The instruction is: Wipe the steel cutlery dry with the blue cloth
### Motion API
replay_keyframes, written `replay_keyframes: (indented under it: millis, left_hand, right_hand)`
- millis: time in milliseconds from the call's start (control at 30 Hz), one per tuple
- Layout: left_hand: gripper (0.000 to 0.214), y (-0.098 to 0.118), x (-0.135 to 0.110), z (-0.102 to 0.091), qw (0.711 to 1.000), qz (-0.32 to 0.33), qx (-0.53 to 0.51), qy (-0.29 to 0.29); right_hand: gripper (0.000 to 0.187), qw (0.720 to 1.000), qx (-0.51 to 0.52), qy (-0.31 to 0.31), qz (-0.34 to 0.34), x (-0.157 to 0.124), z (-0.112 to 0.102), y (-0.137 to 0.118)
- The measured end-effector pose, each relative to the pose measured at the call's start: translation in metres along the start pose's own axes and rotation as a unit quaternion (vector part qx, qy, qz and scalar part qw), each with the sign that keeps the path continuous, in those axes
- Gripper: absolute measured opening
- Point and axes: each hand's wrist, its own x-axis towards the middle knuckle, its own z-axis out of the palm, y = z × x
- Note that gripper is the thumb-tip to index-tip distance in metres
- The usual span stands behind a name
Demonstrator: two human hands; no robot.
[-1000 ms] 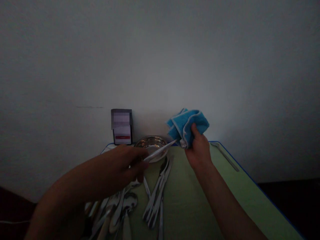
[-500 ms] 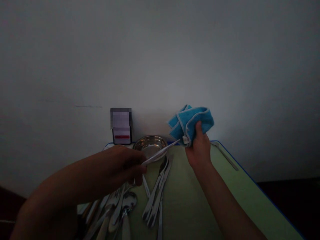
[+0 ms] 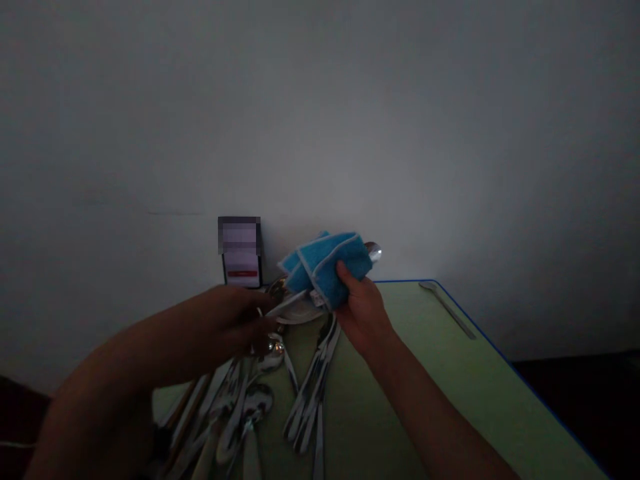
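Observation:
My left hand is closed on the end of a metal spoon, which slants up to the right. A folded blue cloth with a pale edge and a small white label covers the middle of the spoon. The shiny bowl of the spoon sticks out past the cloth's right side. My right hand grips the cloth from below, its thumb pressed on the front. Behind and below the cloth, a round steel bowl is partly hidden.
Several knives lie in a bunch at the table's middle. More spoons and forks are spread at the front left. A phone leans on the wall. One spoon rests near the right edge of the green table.
My right hand and the cloth have moved left and slightly down, along the spoon toward my left hand. The spoon's bowl now shows beyond the cloth. My left hand has shifted slightly left.

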Motion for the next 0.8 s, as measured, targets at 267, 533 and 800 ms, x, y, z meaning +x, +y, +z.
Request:
replay_keyframes:
  millis: [267,533,800]
  left_hand:
    - [0.031,-0.024,-0.009,-0.007,0.998,-0.049,-0.030,0.025]
    - [0.041,-0.020,-0.001,0.001,0.998,-0.031,0.037,0.037]
    - [0.033,0.000,0.013,0.004,0.995,0.022,0.037,0.093]
  right_hand:
    - [0.020,0.993,-0.077,-0.043,-0.081,0.016,-0.019,-0.036]
    - [0.029,0.982,-0.150,-0.061,-0.100,0.010,-0.024,-0.041]
    - [0.029,0.987,-0.122,-0.024,-0.106,0.004,-0.026,-0.063]
